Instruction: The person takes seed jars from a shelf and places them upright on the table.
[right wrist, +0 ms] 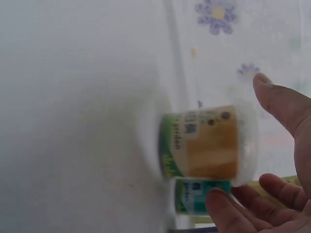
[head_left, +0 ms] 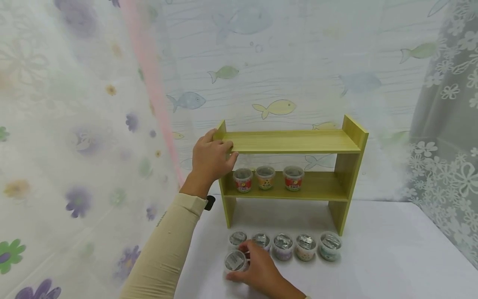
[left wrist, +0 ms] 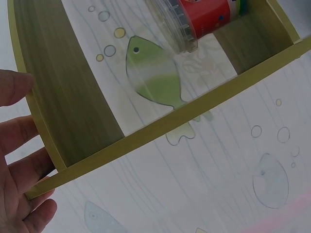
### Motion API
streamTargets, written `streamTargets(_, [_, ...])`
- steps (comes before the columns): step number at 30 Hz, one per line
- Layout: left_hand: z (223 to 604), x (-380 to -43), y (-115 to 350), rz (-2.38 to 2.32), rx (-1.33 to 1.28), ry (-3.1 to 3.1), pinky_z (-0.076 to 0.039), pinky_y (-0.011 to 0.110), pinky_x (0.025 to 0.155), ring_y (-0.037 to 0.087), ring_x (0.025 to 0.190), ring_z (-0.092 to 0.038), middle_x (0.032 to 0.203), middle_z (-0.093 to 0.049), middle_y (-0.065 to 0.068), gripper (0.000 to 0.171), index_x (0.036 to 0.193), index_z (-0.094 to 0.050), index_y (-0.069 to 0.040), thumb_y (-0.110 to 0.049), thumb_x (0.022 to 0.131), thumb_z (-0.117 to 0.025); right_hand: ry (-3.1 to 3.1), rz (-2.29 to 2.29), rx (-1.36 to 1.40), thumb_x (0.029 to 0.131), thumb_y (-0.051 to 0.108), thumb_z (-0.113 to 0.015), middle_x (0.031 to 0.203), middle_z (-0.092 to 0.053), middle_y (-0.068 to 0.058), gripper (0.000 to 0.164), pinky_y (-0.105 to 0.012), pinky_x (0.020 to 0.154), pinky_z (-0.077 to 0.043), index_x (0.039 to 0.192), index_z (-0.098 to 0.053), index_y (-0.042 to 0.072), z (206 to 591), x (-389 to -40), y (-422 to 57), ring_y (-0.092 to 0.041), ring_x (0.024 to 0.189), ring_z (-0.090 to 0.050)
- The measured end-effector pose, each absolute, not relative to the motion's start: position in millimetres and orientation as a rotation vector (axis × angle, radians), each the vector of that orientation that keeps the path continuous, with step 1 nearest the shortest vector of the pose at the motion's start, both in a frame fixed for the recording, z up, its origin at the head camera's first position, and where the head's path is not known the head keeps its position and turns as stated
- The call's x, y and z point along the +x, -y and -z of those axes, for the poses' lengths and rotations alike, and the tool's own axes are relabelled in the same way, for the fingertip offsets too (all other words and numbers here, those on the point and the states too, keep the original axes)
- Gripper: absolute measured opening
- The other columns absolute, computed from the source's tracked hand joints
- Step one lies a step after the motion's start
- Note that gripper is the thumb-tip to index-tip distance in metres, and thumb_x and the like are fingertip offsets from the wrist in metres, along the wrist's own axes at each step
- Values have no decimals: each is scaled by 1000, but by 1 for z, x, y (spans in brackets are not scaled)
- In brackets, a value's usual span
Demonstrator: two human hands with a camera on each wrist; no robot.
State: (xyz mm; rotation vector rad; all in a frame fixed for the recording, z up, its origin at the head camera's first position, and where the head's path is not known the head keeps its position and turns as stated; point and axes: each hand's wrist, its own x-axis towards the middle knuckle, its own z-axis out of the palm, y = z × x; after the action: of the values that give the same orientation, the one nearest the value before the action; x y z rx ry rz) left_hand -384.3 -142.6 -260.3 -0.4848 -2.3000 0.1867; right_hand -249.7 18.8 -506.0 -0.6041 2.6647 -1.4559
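Note:
My left hand point(head_left: 213, 155) grips the upper left corner of a yellow-green wooden shelf point(head_left: 291, 142); in the left wrist view its fingers bend round the side panel's edge. Below, my right hand point(head_left: 261, 268) reaches around a small lidded plastic cup point(head_left: 234, 261), the front one at the left. That cup has an orange label point(right wrist: 211, 143) in the right wrist view. There the thumb stands apart from the cup, and the fingers spread on its other side beside a teal-labelled cup point(right wrist: 201, 196).
Several more cups with silvery contents, such as the rightmost cup point(head_left: 330, 246), stand in a row before the shelf on the white tabletop point(head_left: 381, 257). On the middle board sit a left red-labelled cup point(head_left: 243, 180), an orange-labelled cup point(head_left: 265, 178) and a right red-labelled cup point(head_left: 293, 178).

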Motion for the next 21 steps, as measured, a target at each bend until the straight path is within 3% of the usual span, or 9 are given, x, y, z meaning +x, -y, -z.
streamTargets(8, [262, -385, 143, -183, -479, 2308, -43, 46, 117, 29, 144, -50, 103, -80, 4, 33, 116, -78, -26, -48, 99, -60, -2568, 1624, -627, 75, 41, -93, 127, -64, -13, 72, -48, 97, -57, 128, -57, 6, 482, -255, -30, -35, 118, -67])
streamTargets(21, [264, -386, 144, -166, -483, 2297, -44, 51, 114, 30, 145, -48, 107, -80, 4, 33, 115, -77, -26, -49, 99, -59, -2727, 1642, -576, 75, 49, -91, 128, -67, -4, 72, -46, 97, -58, 129, -60, 13, 452, -273, -55, -29, 121, -65])
